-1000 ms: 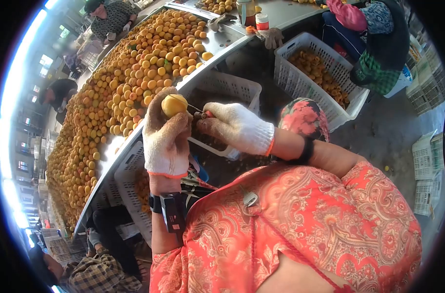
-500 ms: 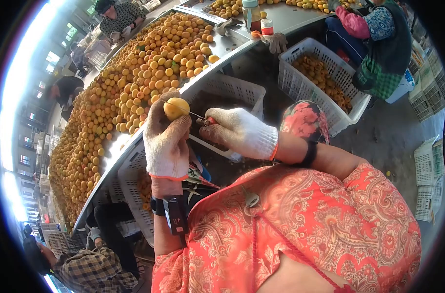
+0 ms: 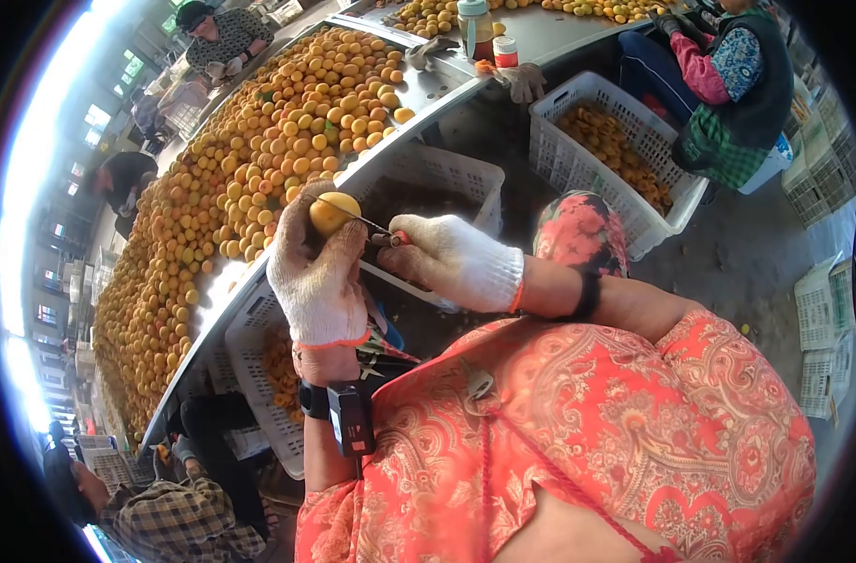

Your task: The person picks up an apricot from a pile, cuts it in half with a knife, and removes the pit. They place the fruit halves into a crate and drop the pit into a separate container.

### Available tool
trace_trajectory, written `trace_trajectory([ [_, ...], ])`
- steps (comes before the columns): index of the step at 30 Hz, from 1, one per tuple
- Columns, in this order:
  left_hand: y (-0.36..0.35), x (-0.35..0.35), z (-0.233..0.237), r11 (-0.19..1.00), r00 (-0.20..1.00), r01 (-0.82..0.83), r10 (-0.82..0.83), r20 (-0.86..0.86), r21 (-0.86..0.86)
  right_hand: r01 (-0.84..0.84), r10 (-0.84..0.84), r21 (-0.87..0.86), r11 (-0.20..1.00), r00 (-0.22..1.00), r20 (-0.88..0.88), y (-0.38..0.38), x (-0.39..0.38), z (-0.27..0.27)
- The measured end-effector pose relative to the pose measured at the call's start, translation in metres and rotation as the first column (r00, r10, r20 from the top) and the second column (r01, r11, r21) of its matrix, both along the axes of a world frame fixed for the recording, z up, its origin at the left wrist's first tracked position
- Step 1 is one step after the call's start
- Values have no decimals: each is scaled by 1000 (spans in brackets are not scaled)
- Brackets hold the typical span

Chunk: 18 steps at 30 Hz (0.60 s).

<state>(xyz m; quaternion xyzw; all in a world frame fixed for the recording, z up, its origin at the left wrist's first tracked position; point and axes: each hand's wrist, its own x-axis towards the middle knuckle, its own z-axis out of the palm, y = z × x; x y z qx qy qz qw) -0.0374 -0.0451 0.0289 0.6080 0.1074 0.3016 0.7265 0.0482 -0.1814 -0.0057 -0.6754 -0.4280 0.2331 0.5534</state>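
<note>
bright windows, dim grey floor (image 3: 719,281)

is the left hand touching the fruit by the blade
Touching: the head view shows the gloved left hand gripping the fruit, thumb and fingers against its skin.

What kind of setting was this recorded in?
Probably a fruit-processing workshop: a long metal table heaped with small orange-yellow fruit, white perforated plastic crates beneath and beside it, and several people seated or standing around it.
</note>
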Motion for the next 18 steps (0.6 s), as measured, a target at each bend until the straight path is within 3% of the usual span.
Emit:
trace_trajectory([
  [6,1,2,-6,999,999,-30,29,13,37,-17,16,15,1000,999,50,0,2,-7],
  [8,-2,0,-1,1000,1000,-28,27,13,7,-85,87,22,996,992,-89,0,2,-8],
  [10,-5,3,-1,996,997,-78,77,21,33,-82,82,2,997,991,-106,2,0,-6],
  [12,4,2,-8,997,999,27,-24,39,-68,-76,74,-15,997,990,-124,6,-1,-8],
  [14,4,9,-18,995,997,42,-37,62,-85,49,-51,25,998,995,82,14,0,-21],
  [16,7,10,-25,942,999,-10,-7,-51,-335,98,-104,44,994,983,151,20,-2,-29],
  [18,8,18,-28,941,998,-50,36,-49,-334,144,-155,68,987,963,221,22,-3,-31],
])
